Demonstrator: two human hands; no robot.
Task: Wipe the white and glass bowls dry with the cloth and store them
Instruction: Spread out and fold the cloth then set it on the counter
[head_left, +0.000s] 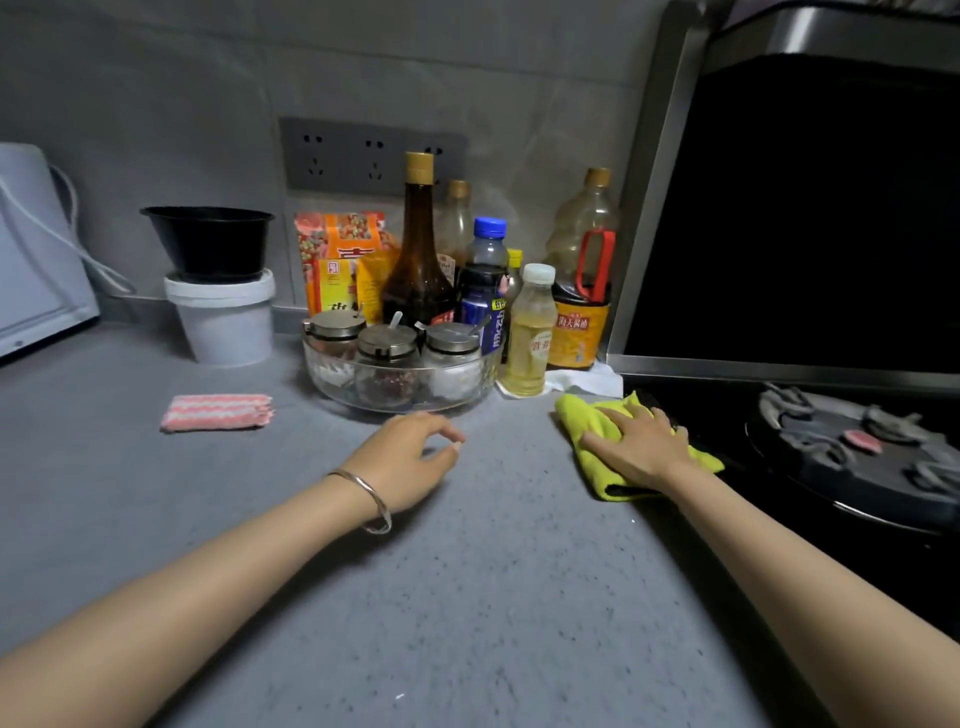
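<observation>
At the right edge of the grey counter (467, 597), just beside the black stove (857, 452): presses the right hand (639, 441) flat on the yellow cloth (582, 421), palm down, fingers straight and slightly spread, nothing gripped. Crumpled under the palm, with one corner sticking out toward the bottles and the near end lapping onto the stove's dark edge.

Farther left, well apart from the right: holds the left hand (410, 457) low over the counter, fingers loosely curled, thumb tip close to the forefinger, nothing between them. Thin metal bangle (363, 499) on that wrist. Knuckles just in front of a glass dish (395, 400), near it but not touching.

Inside the dish: three small glass jars (387, 358) with metal lids, standing upright side by side. Behind and to its right: a crowd of bottles, among them a tall brown bottle (418, 260), a blue-capped bottle (485, 280) and a white-capped bottle (530, 332) of pale yellow liquid.

Toward the left of the counter: a folded pink-and-white striped cloth (215, 412), lying flat and alone. Behind it, against the wall: a white tub (223, 322) with a black bowl (208, 239) sitting upright on top. On the wall above the bottles: a grey socket panel (371, 156).
</observation>
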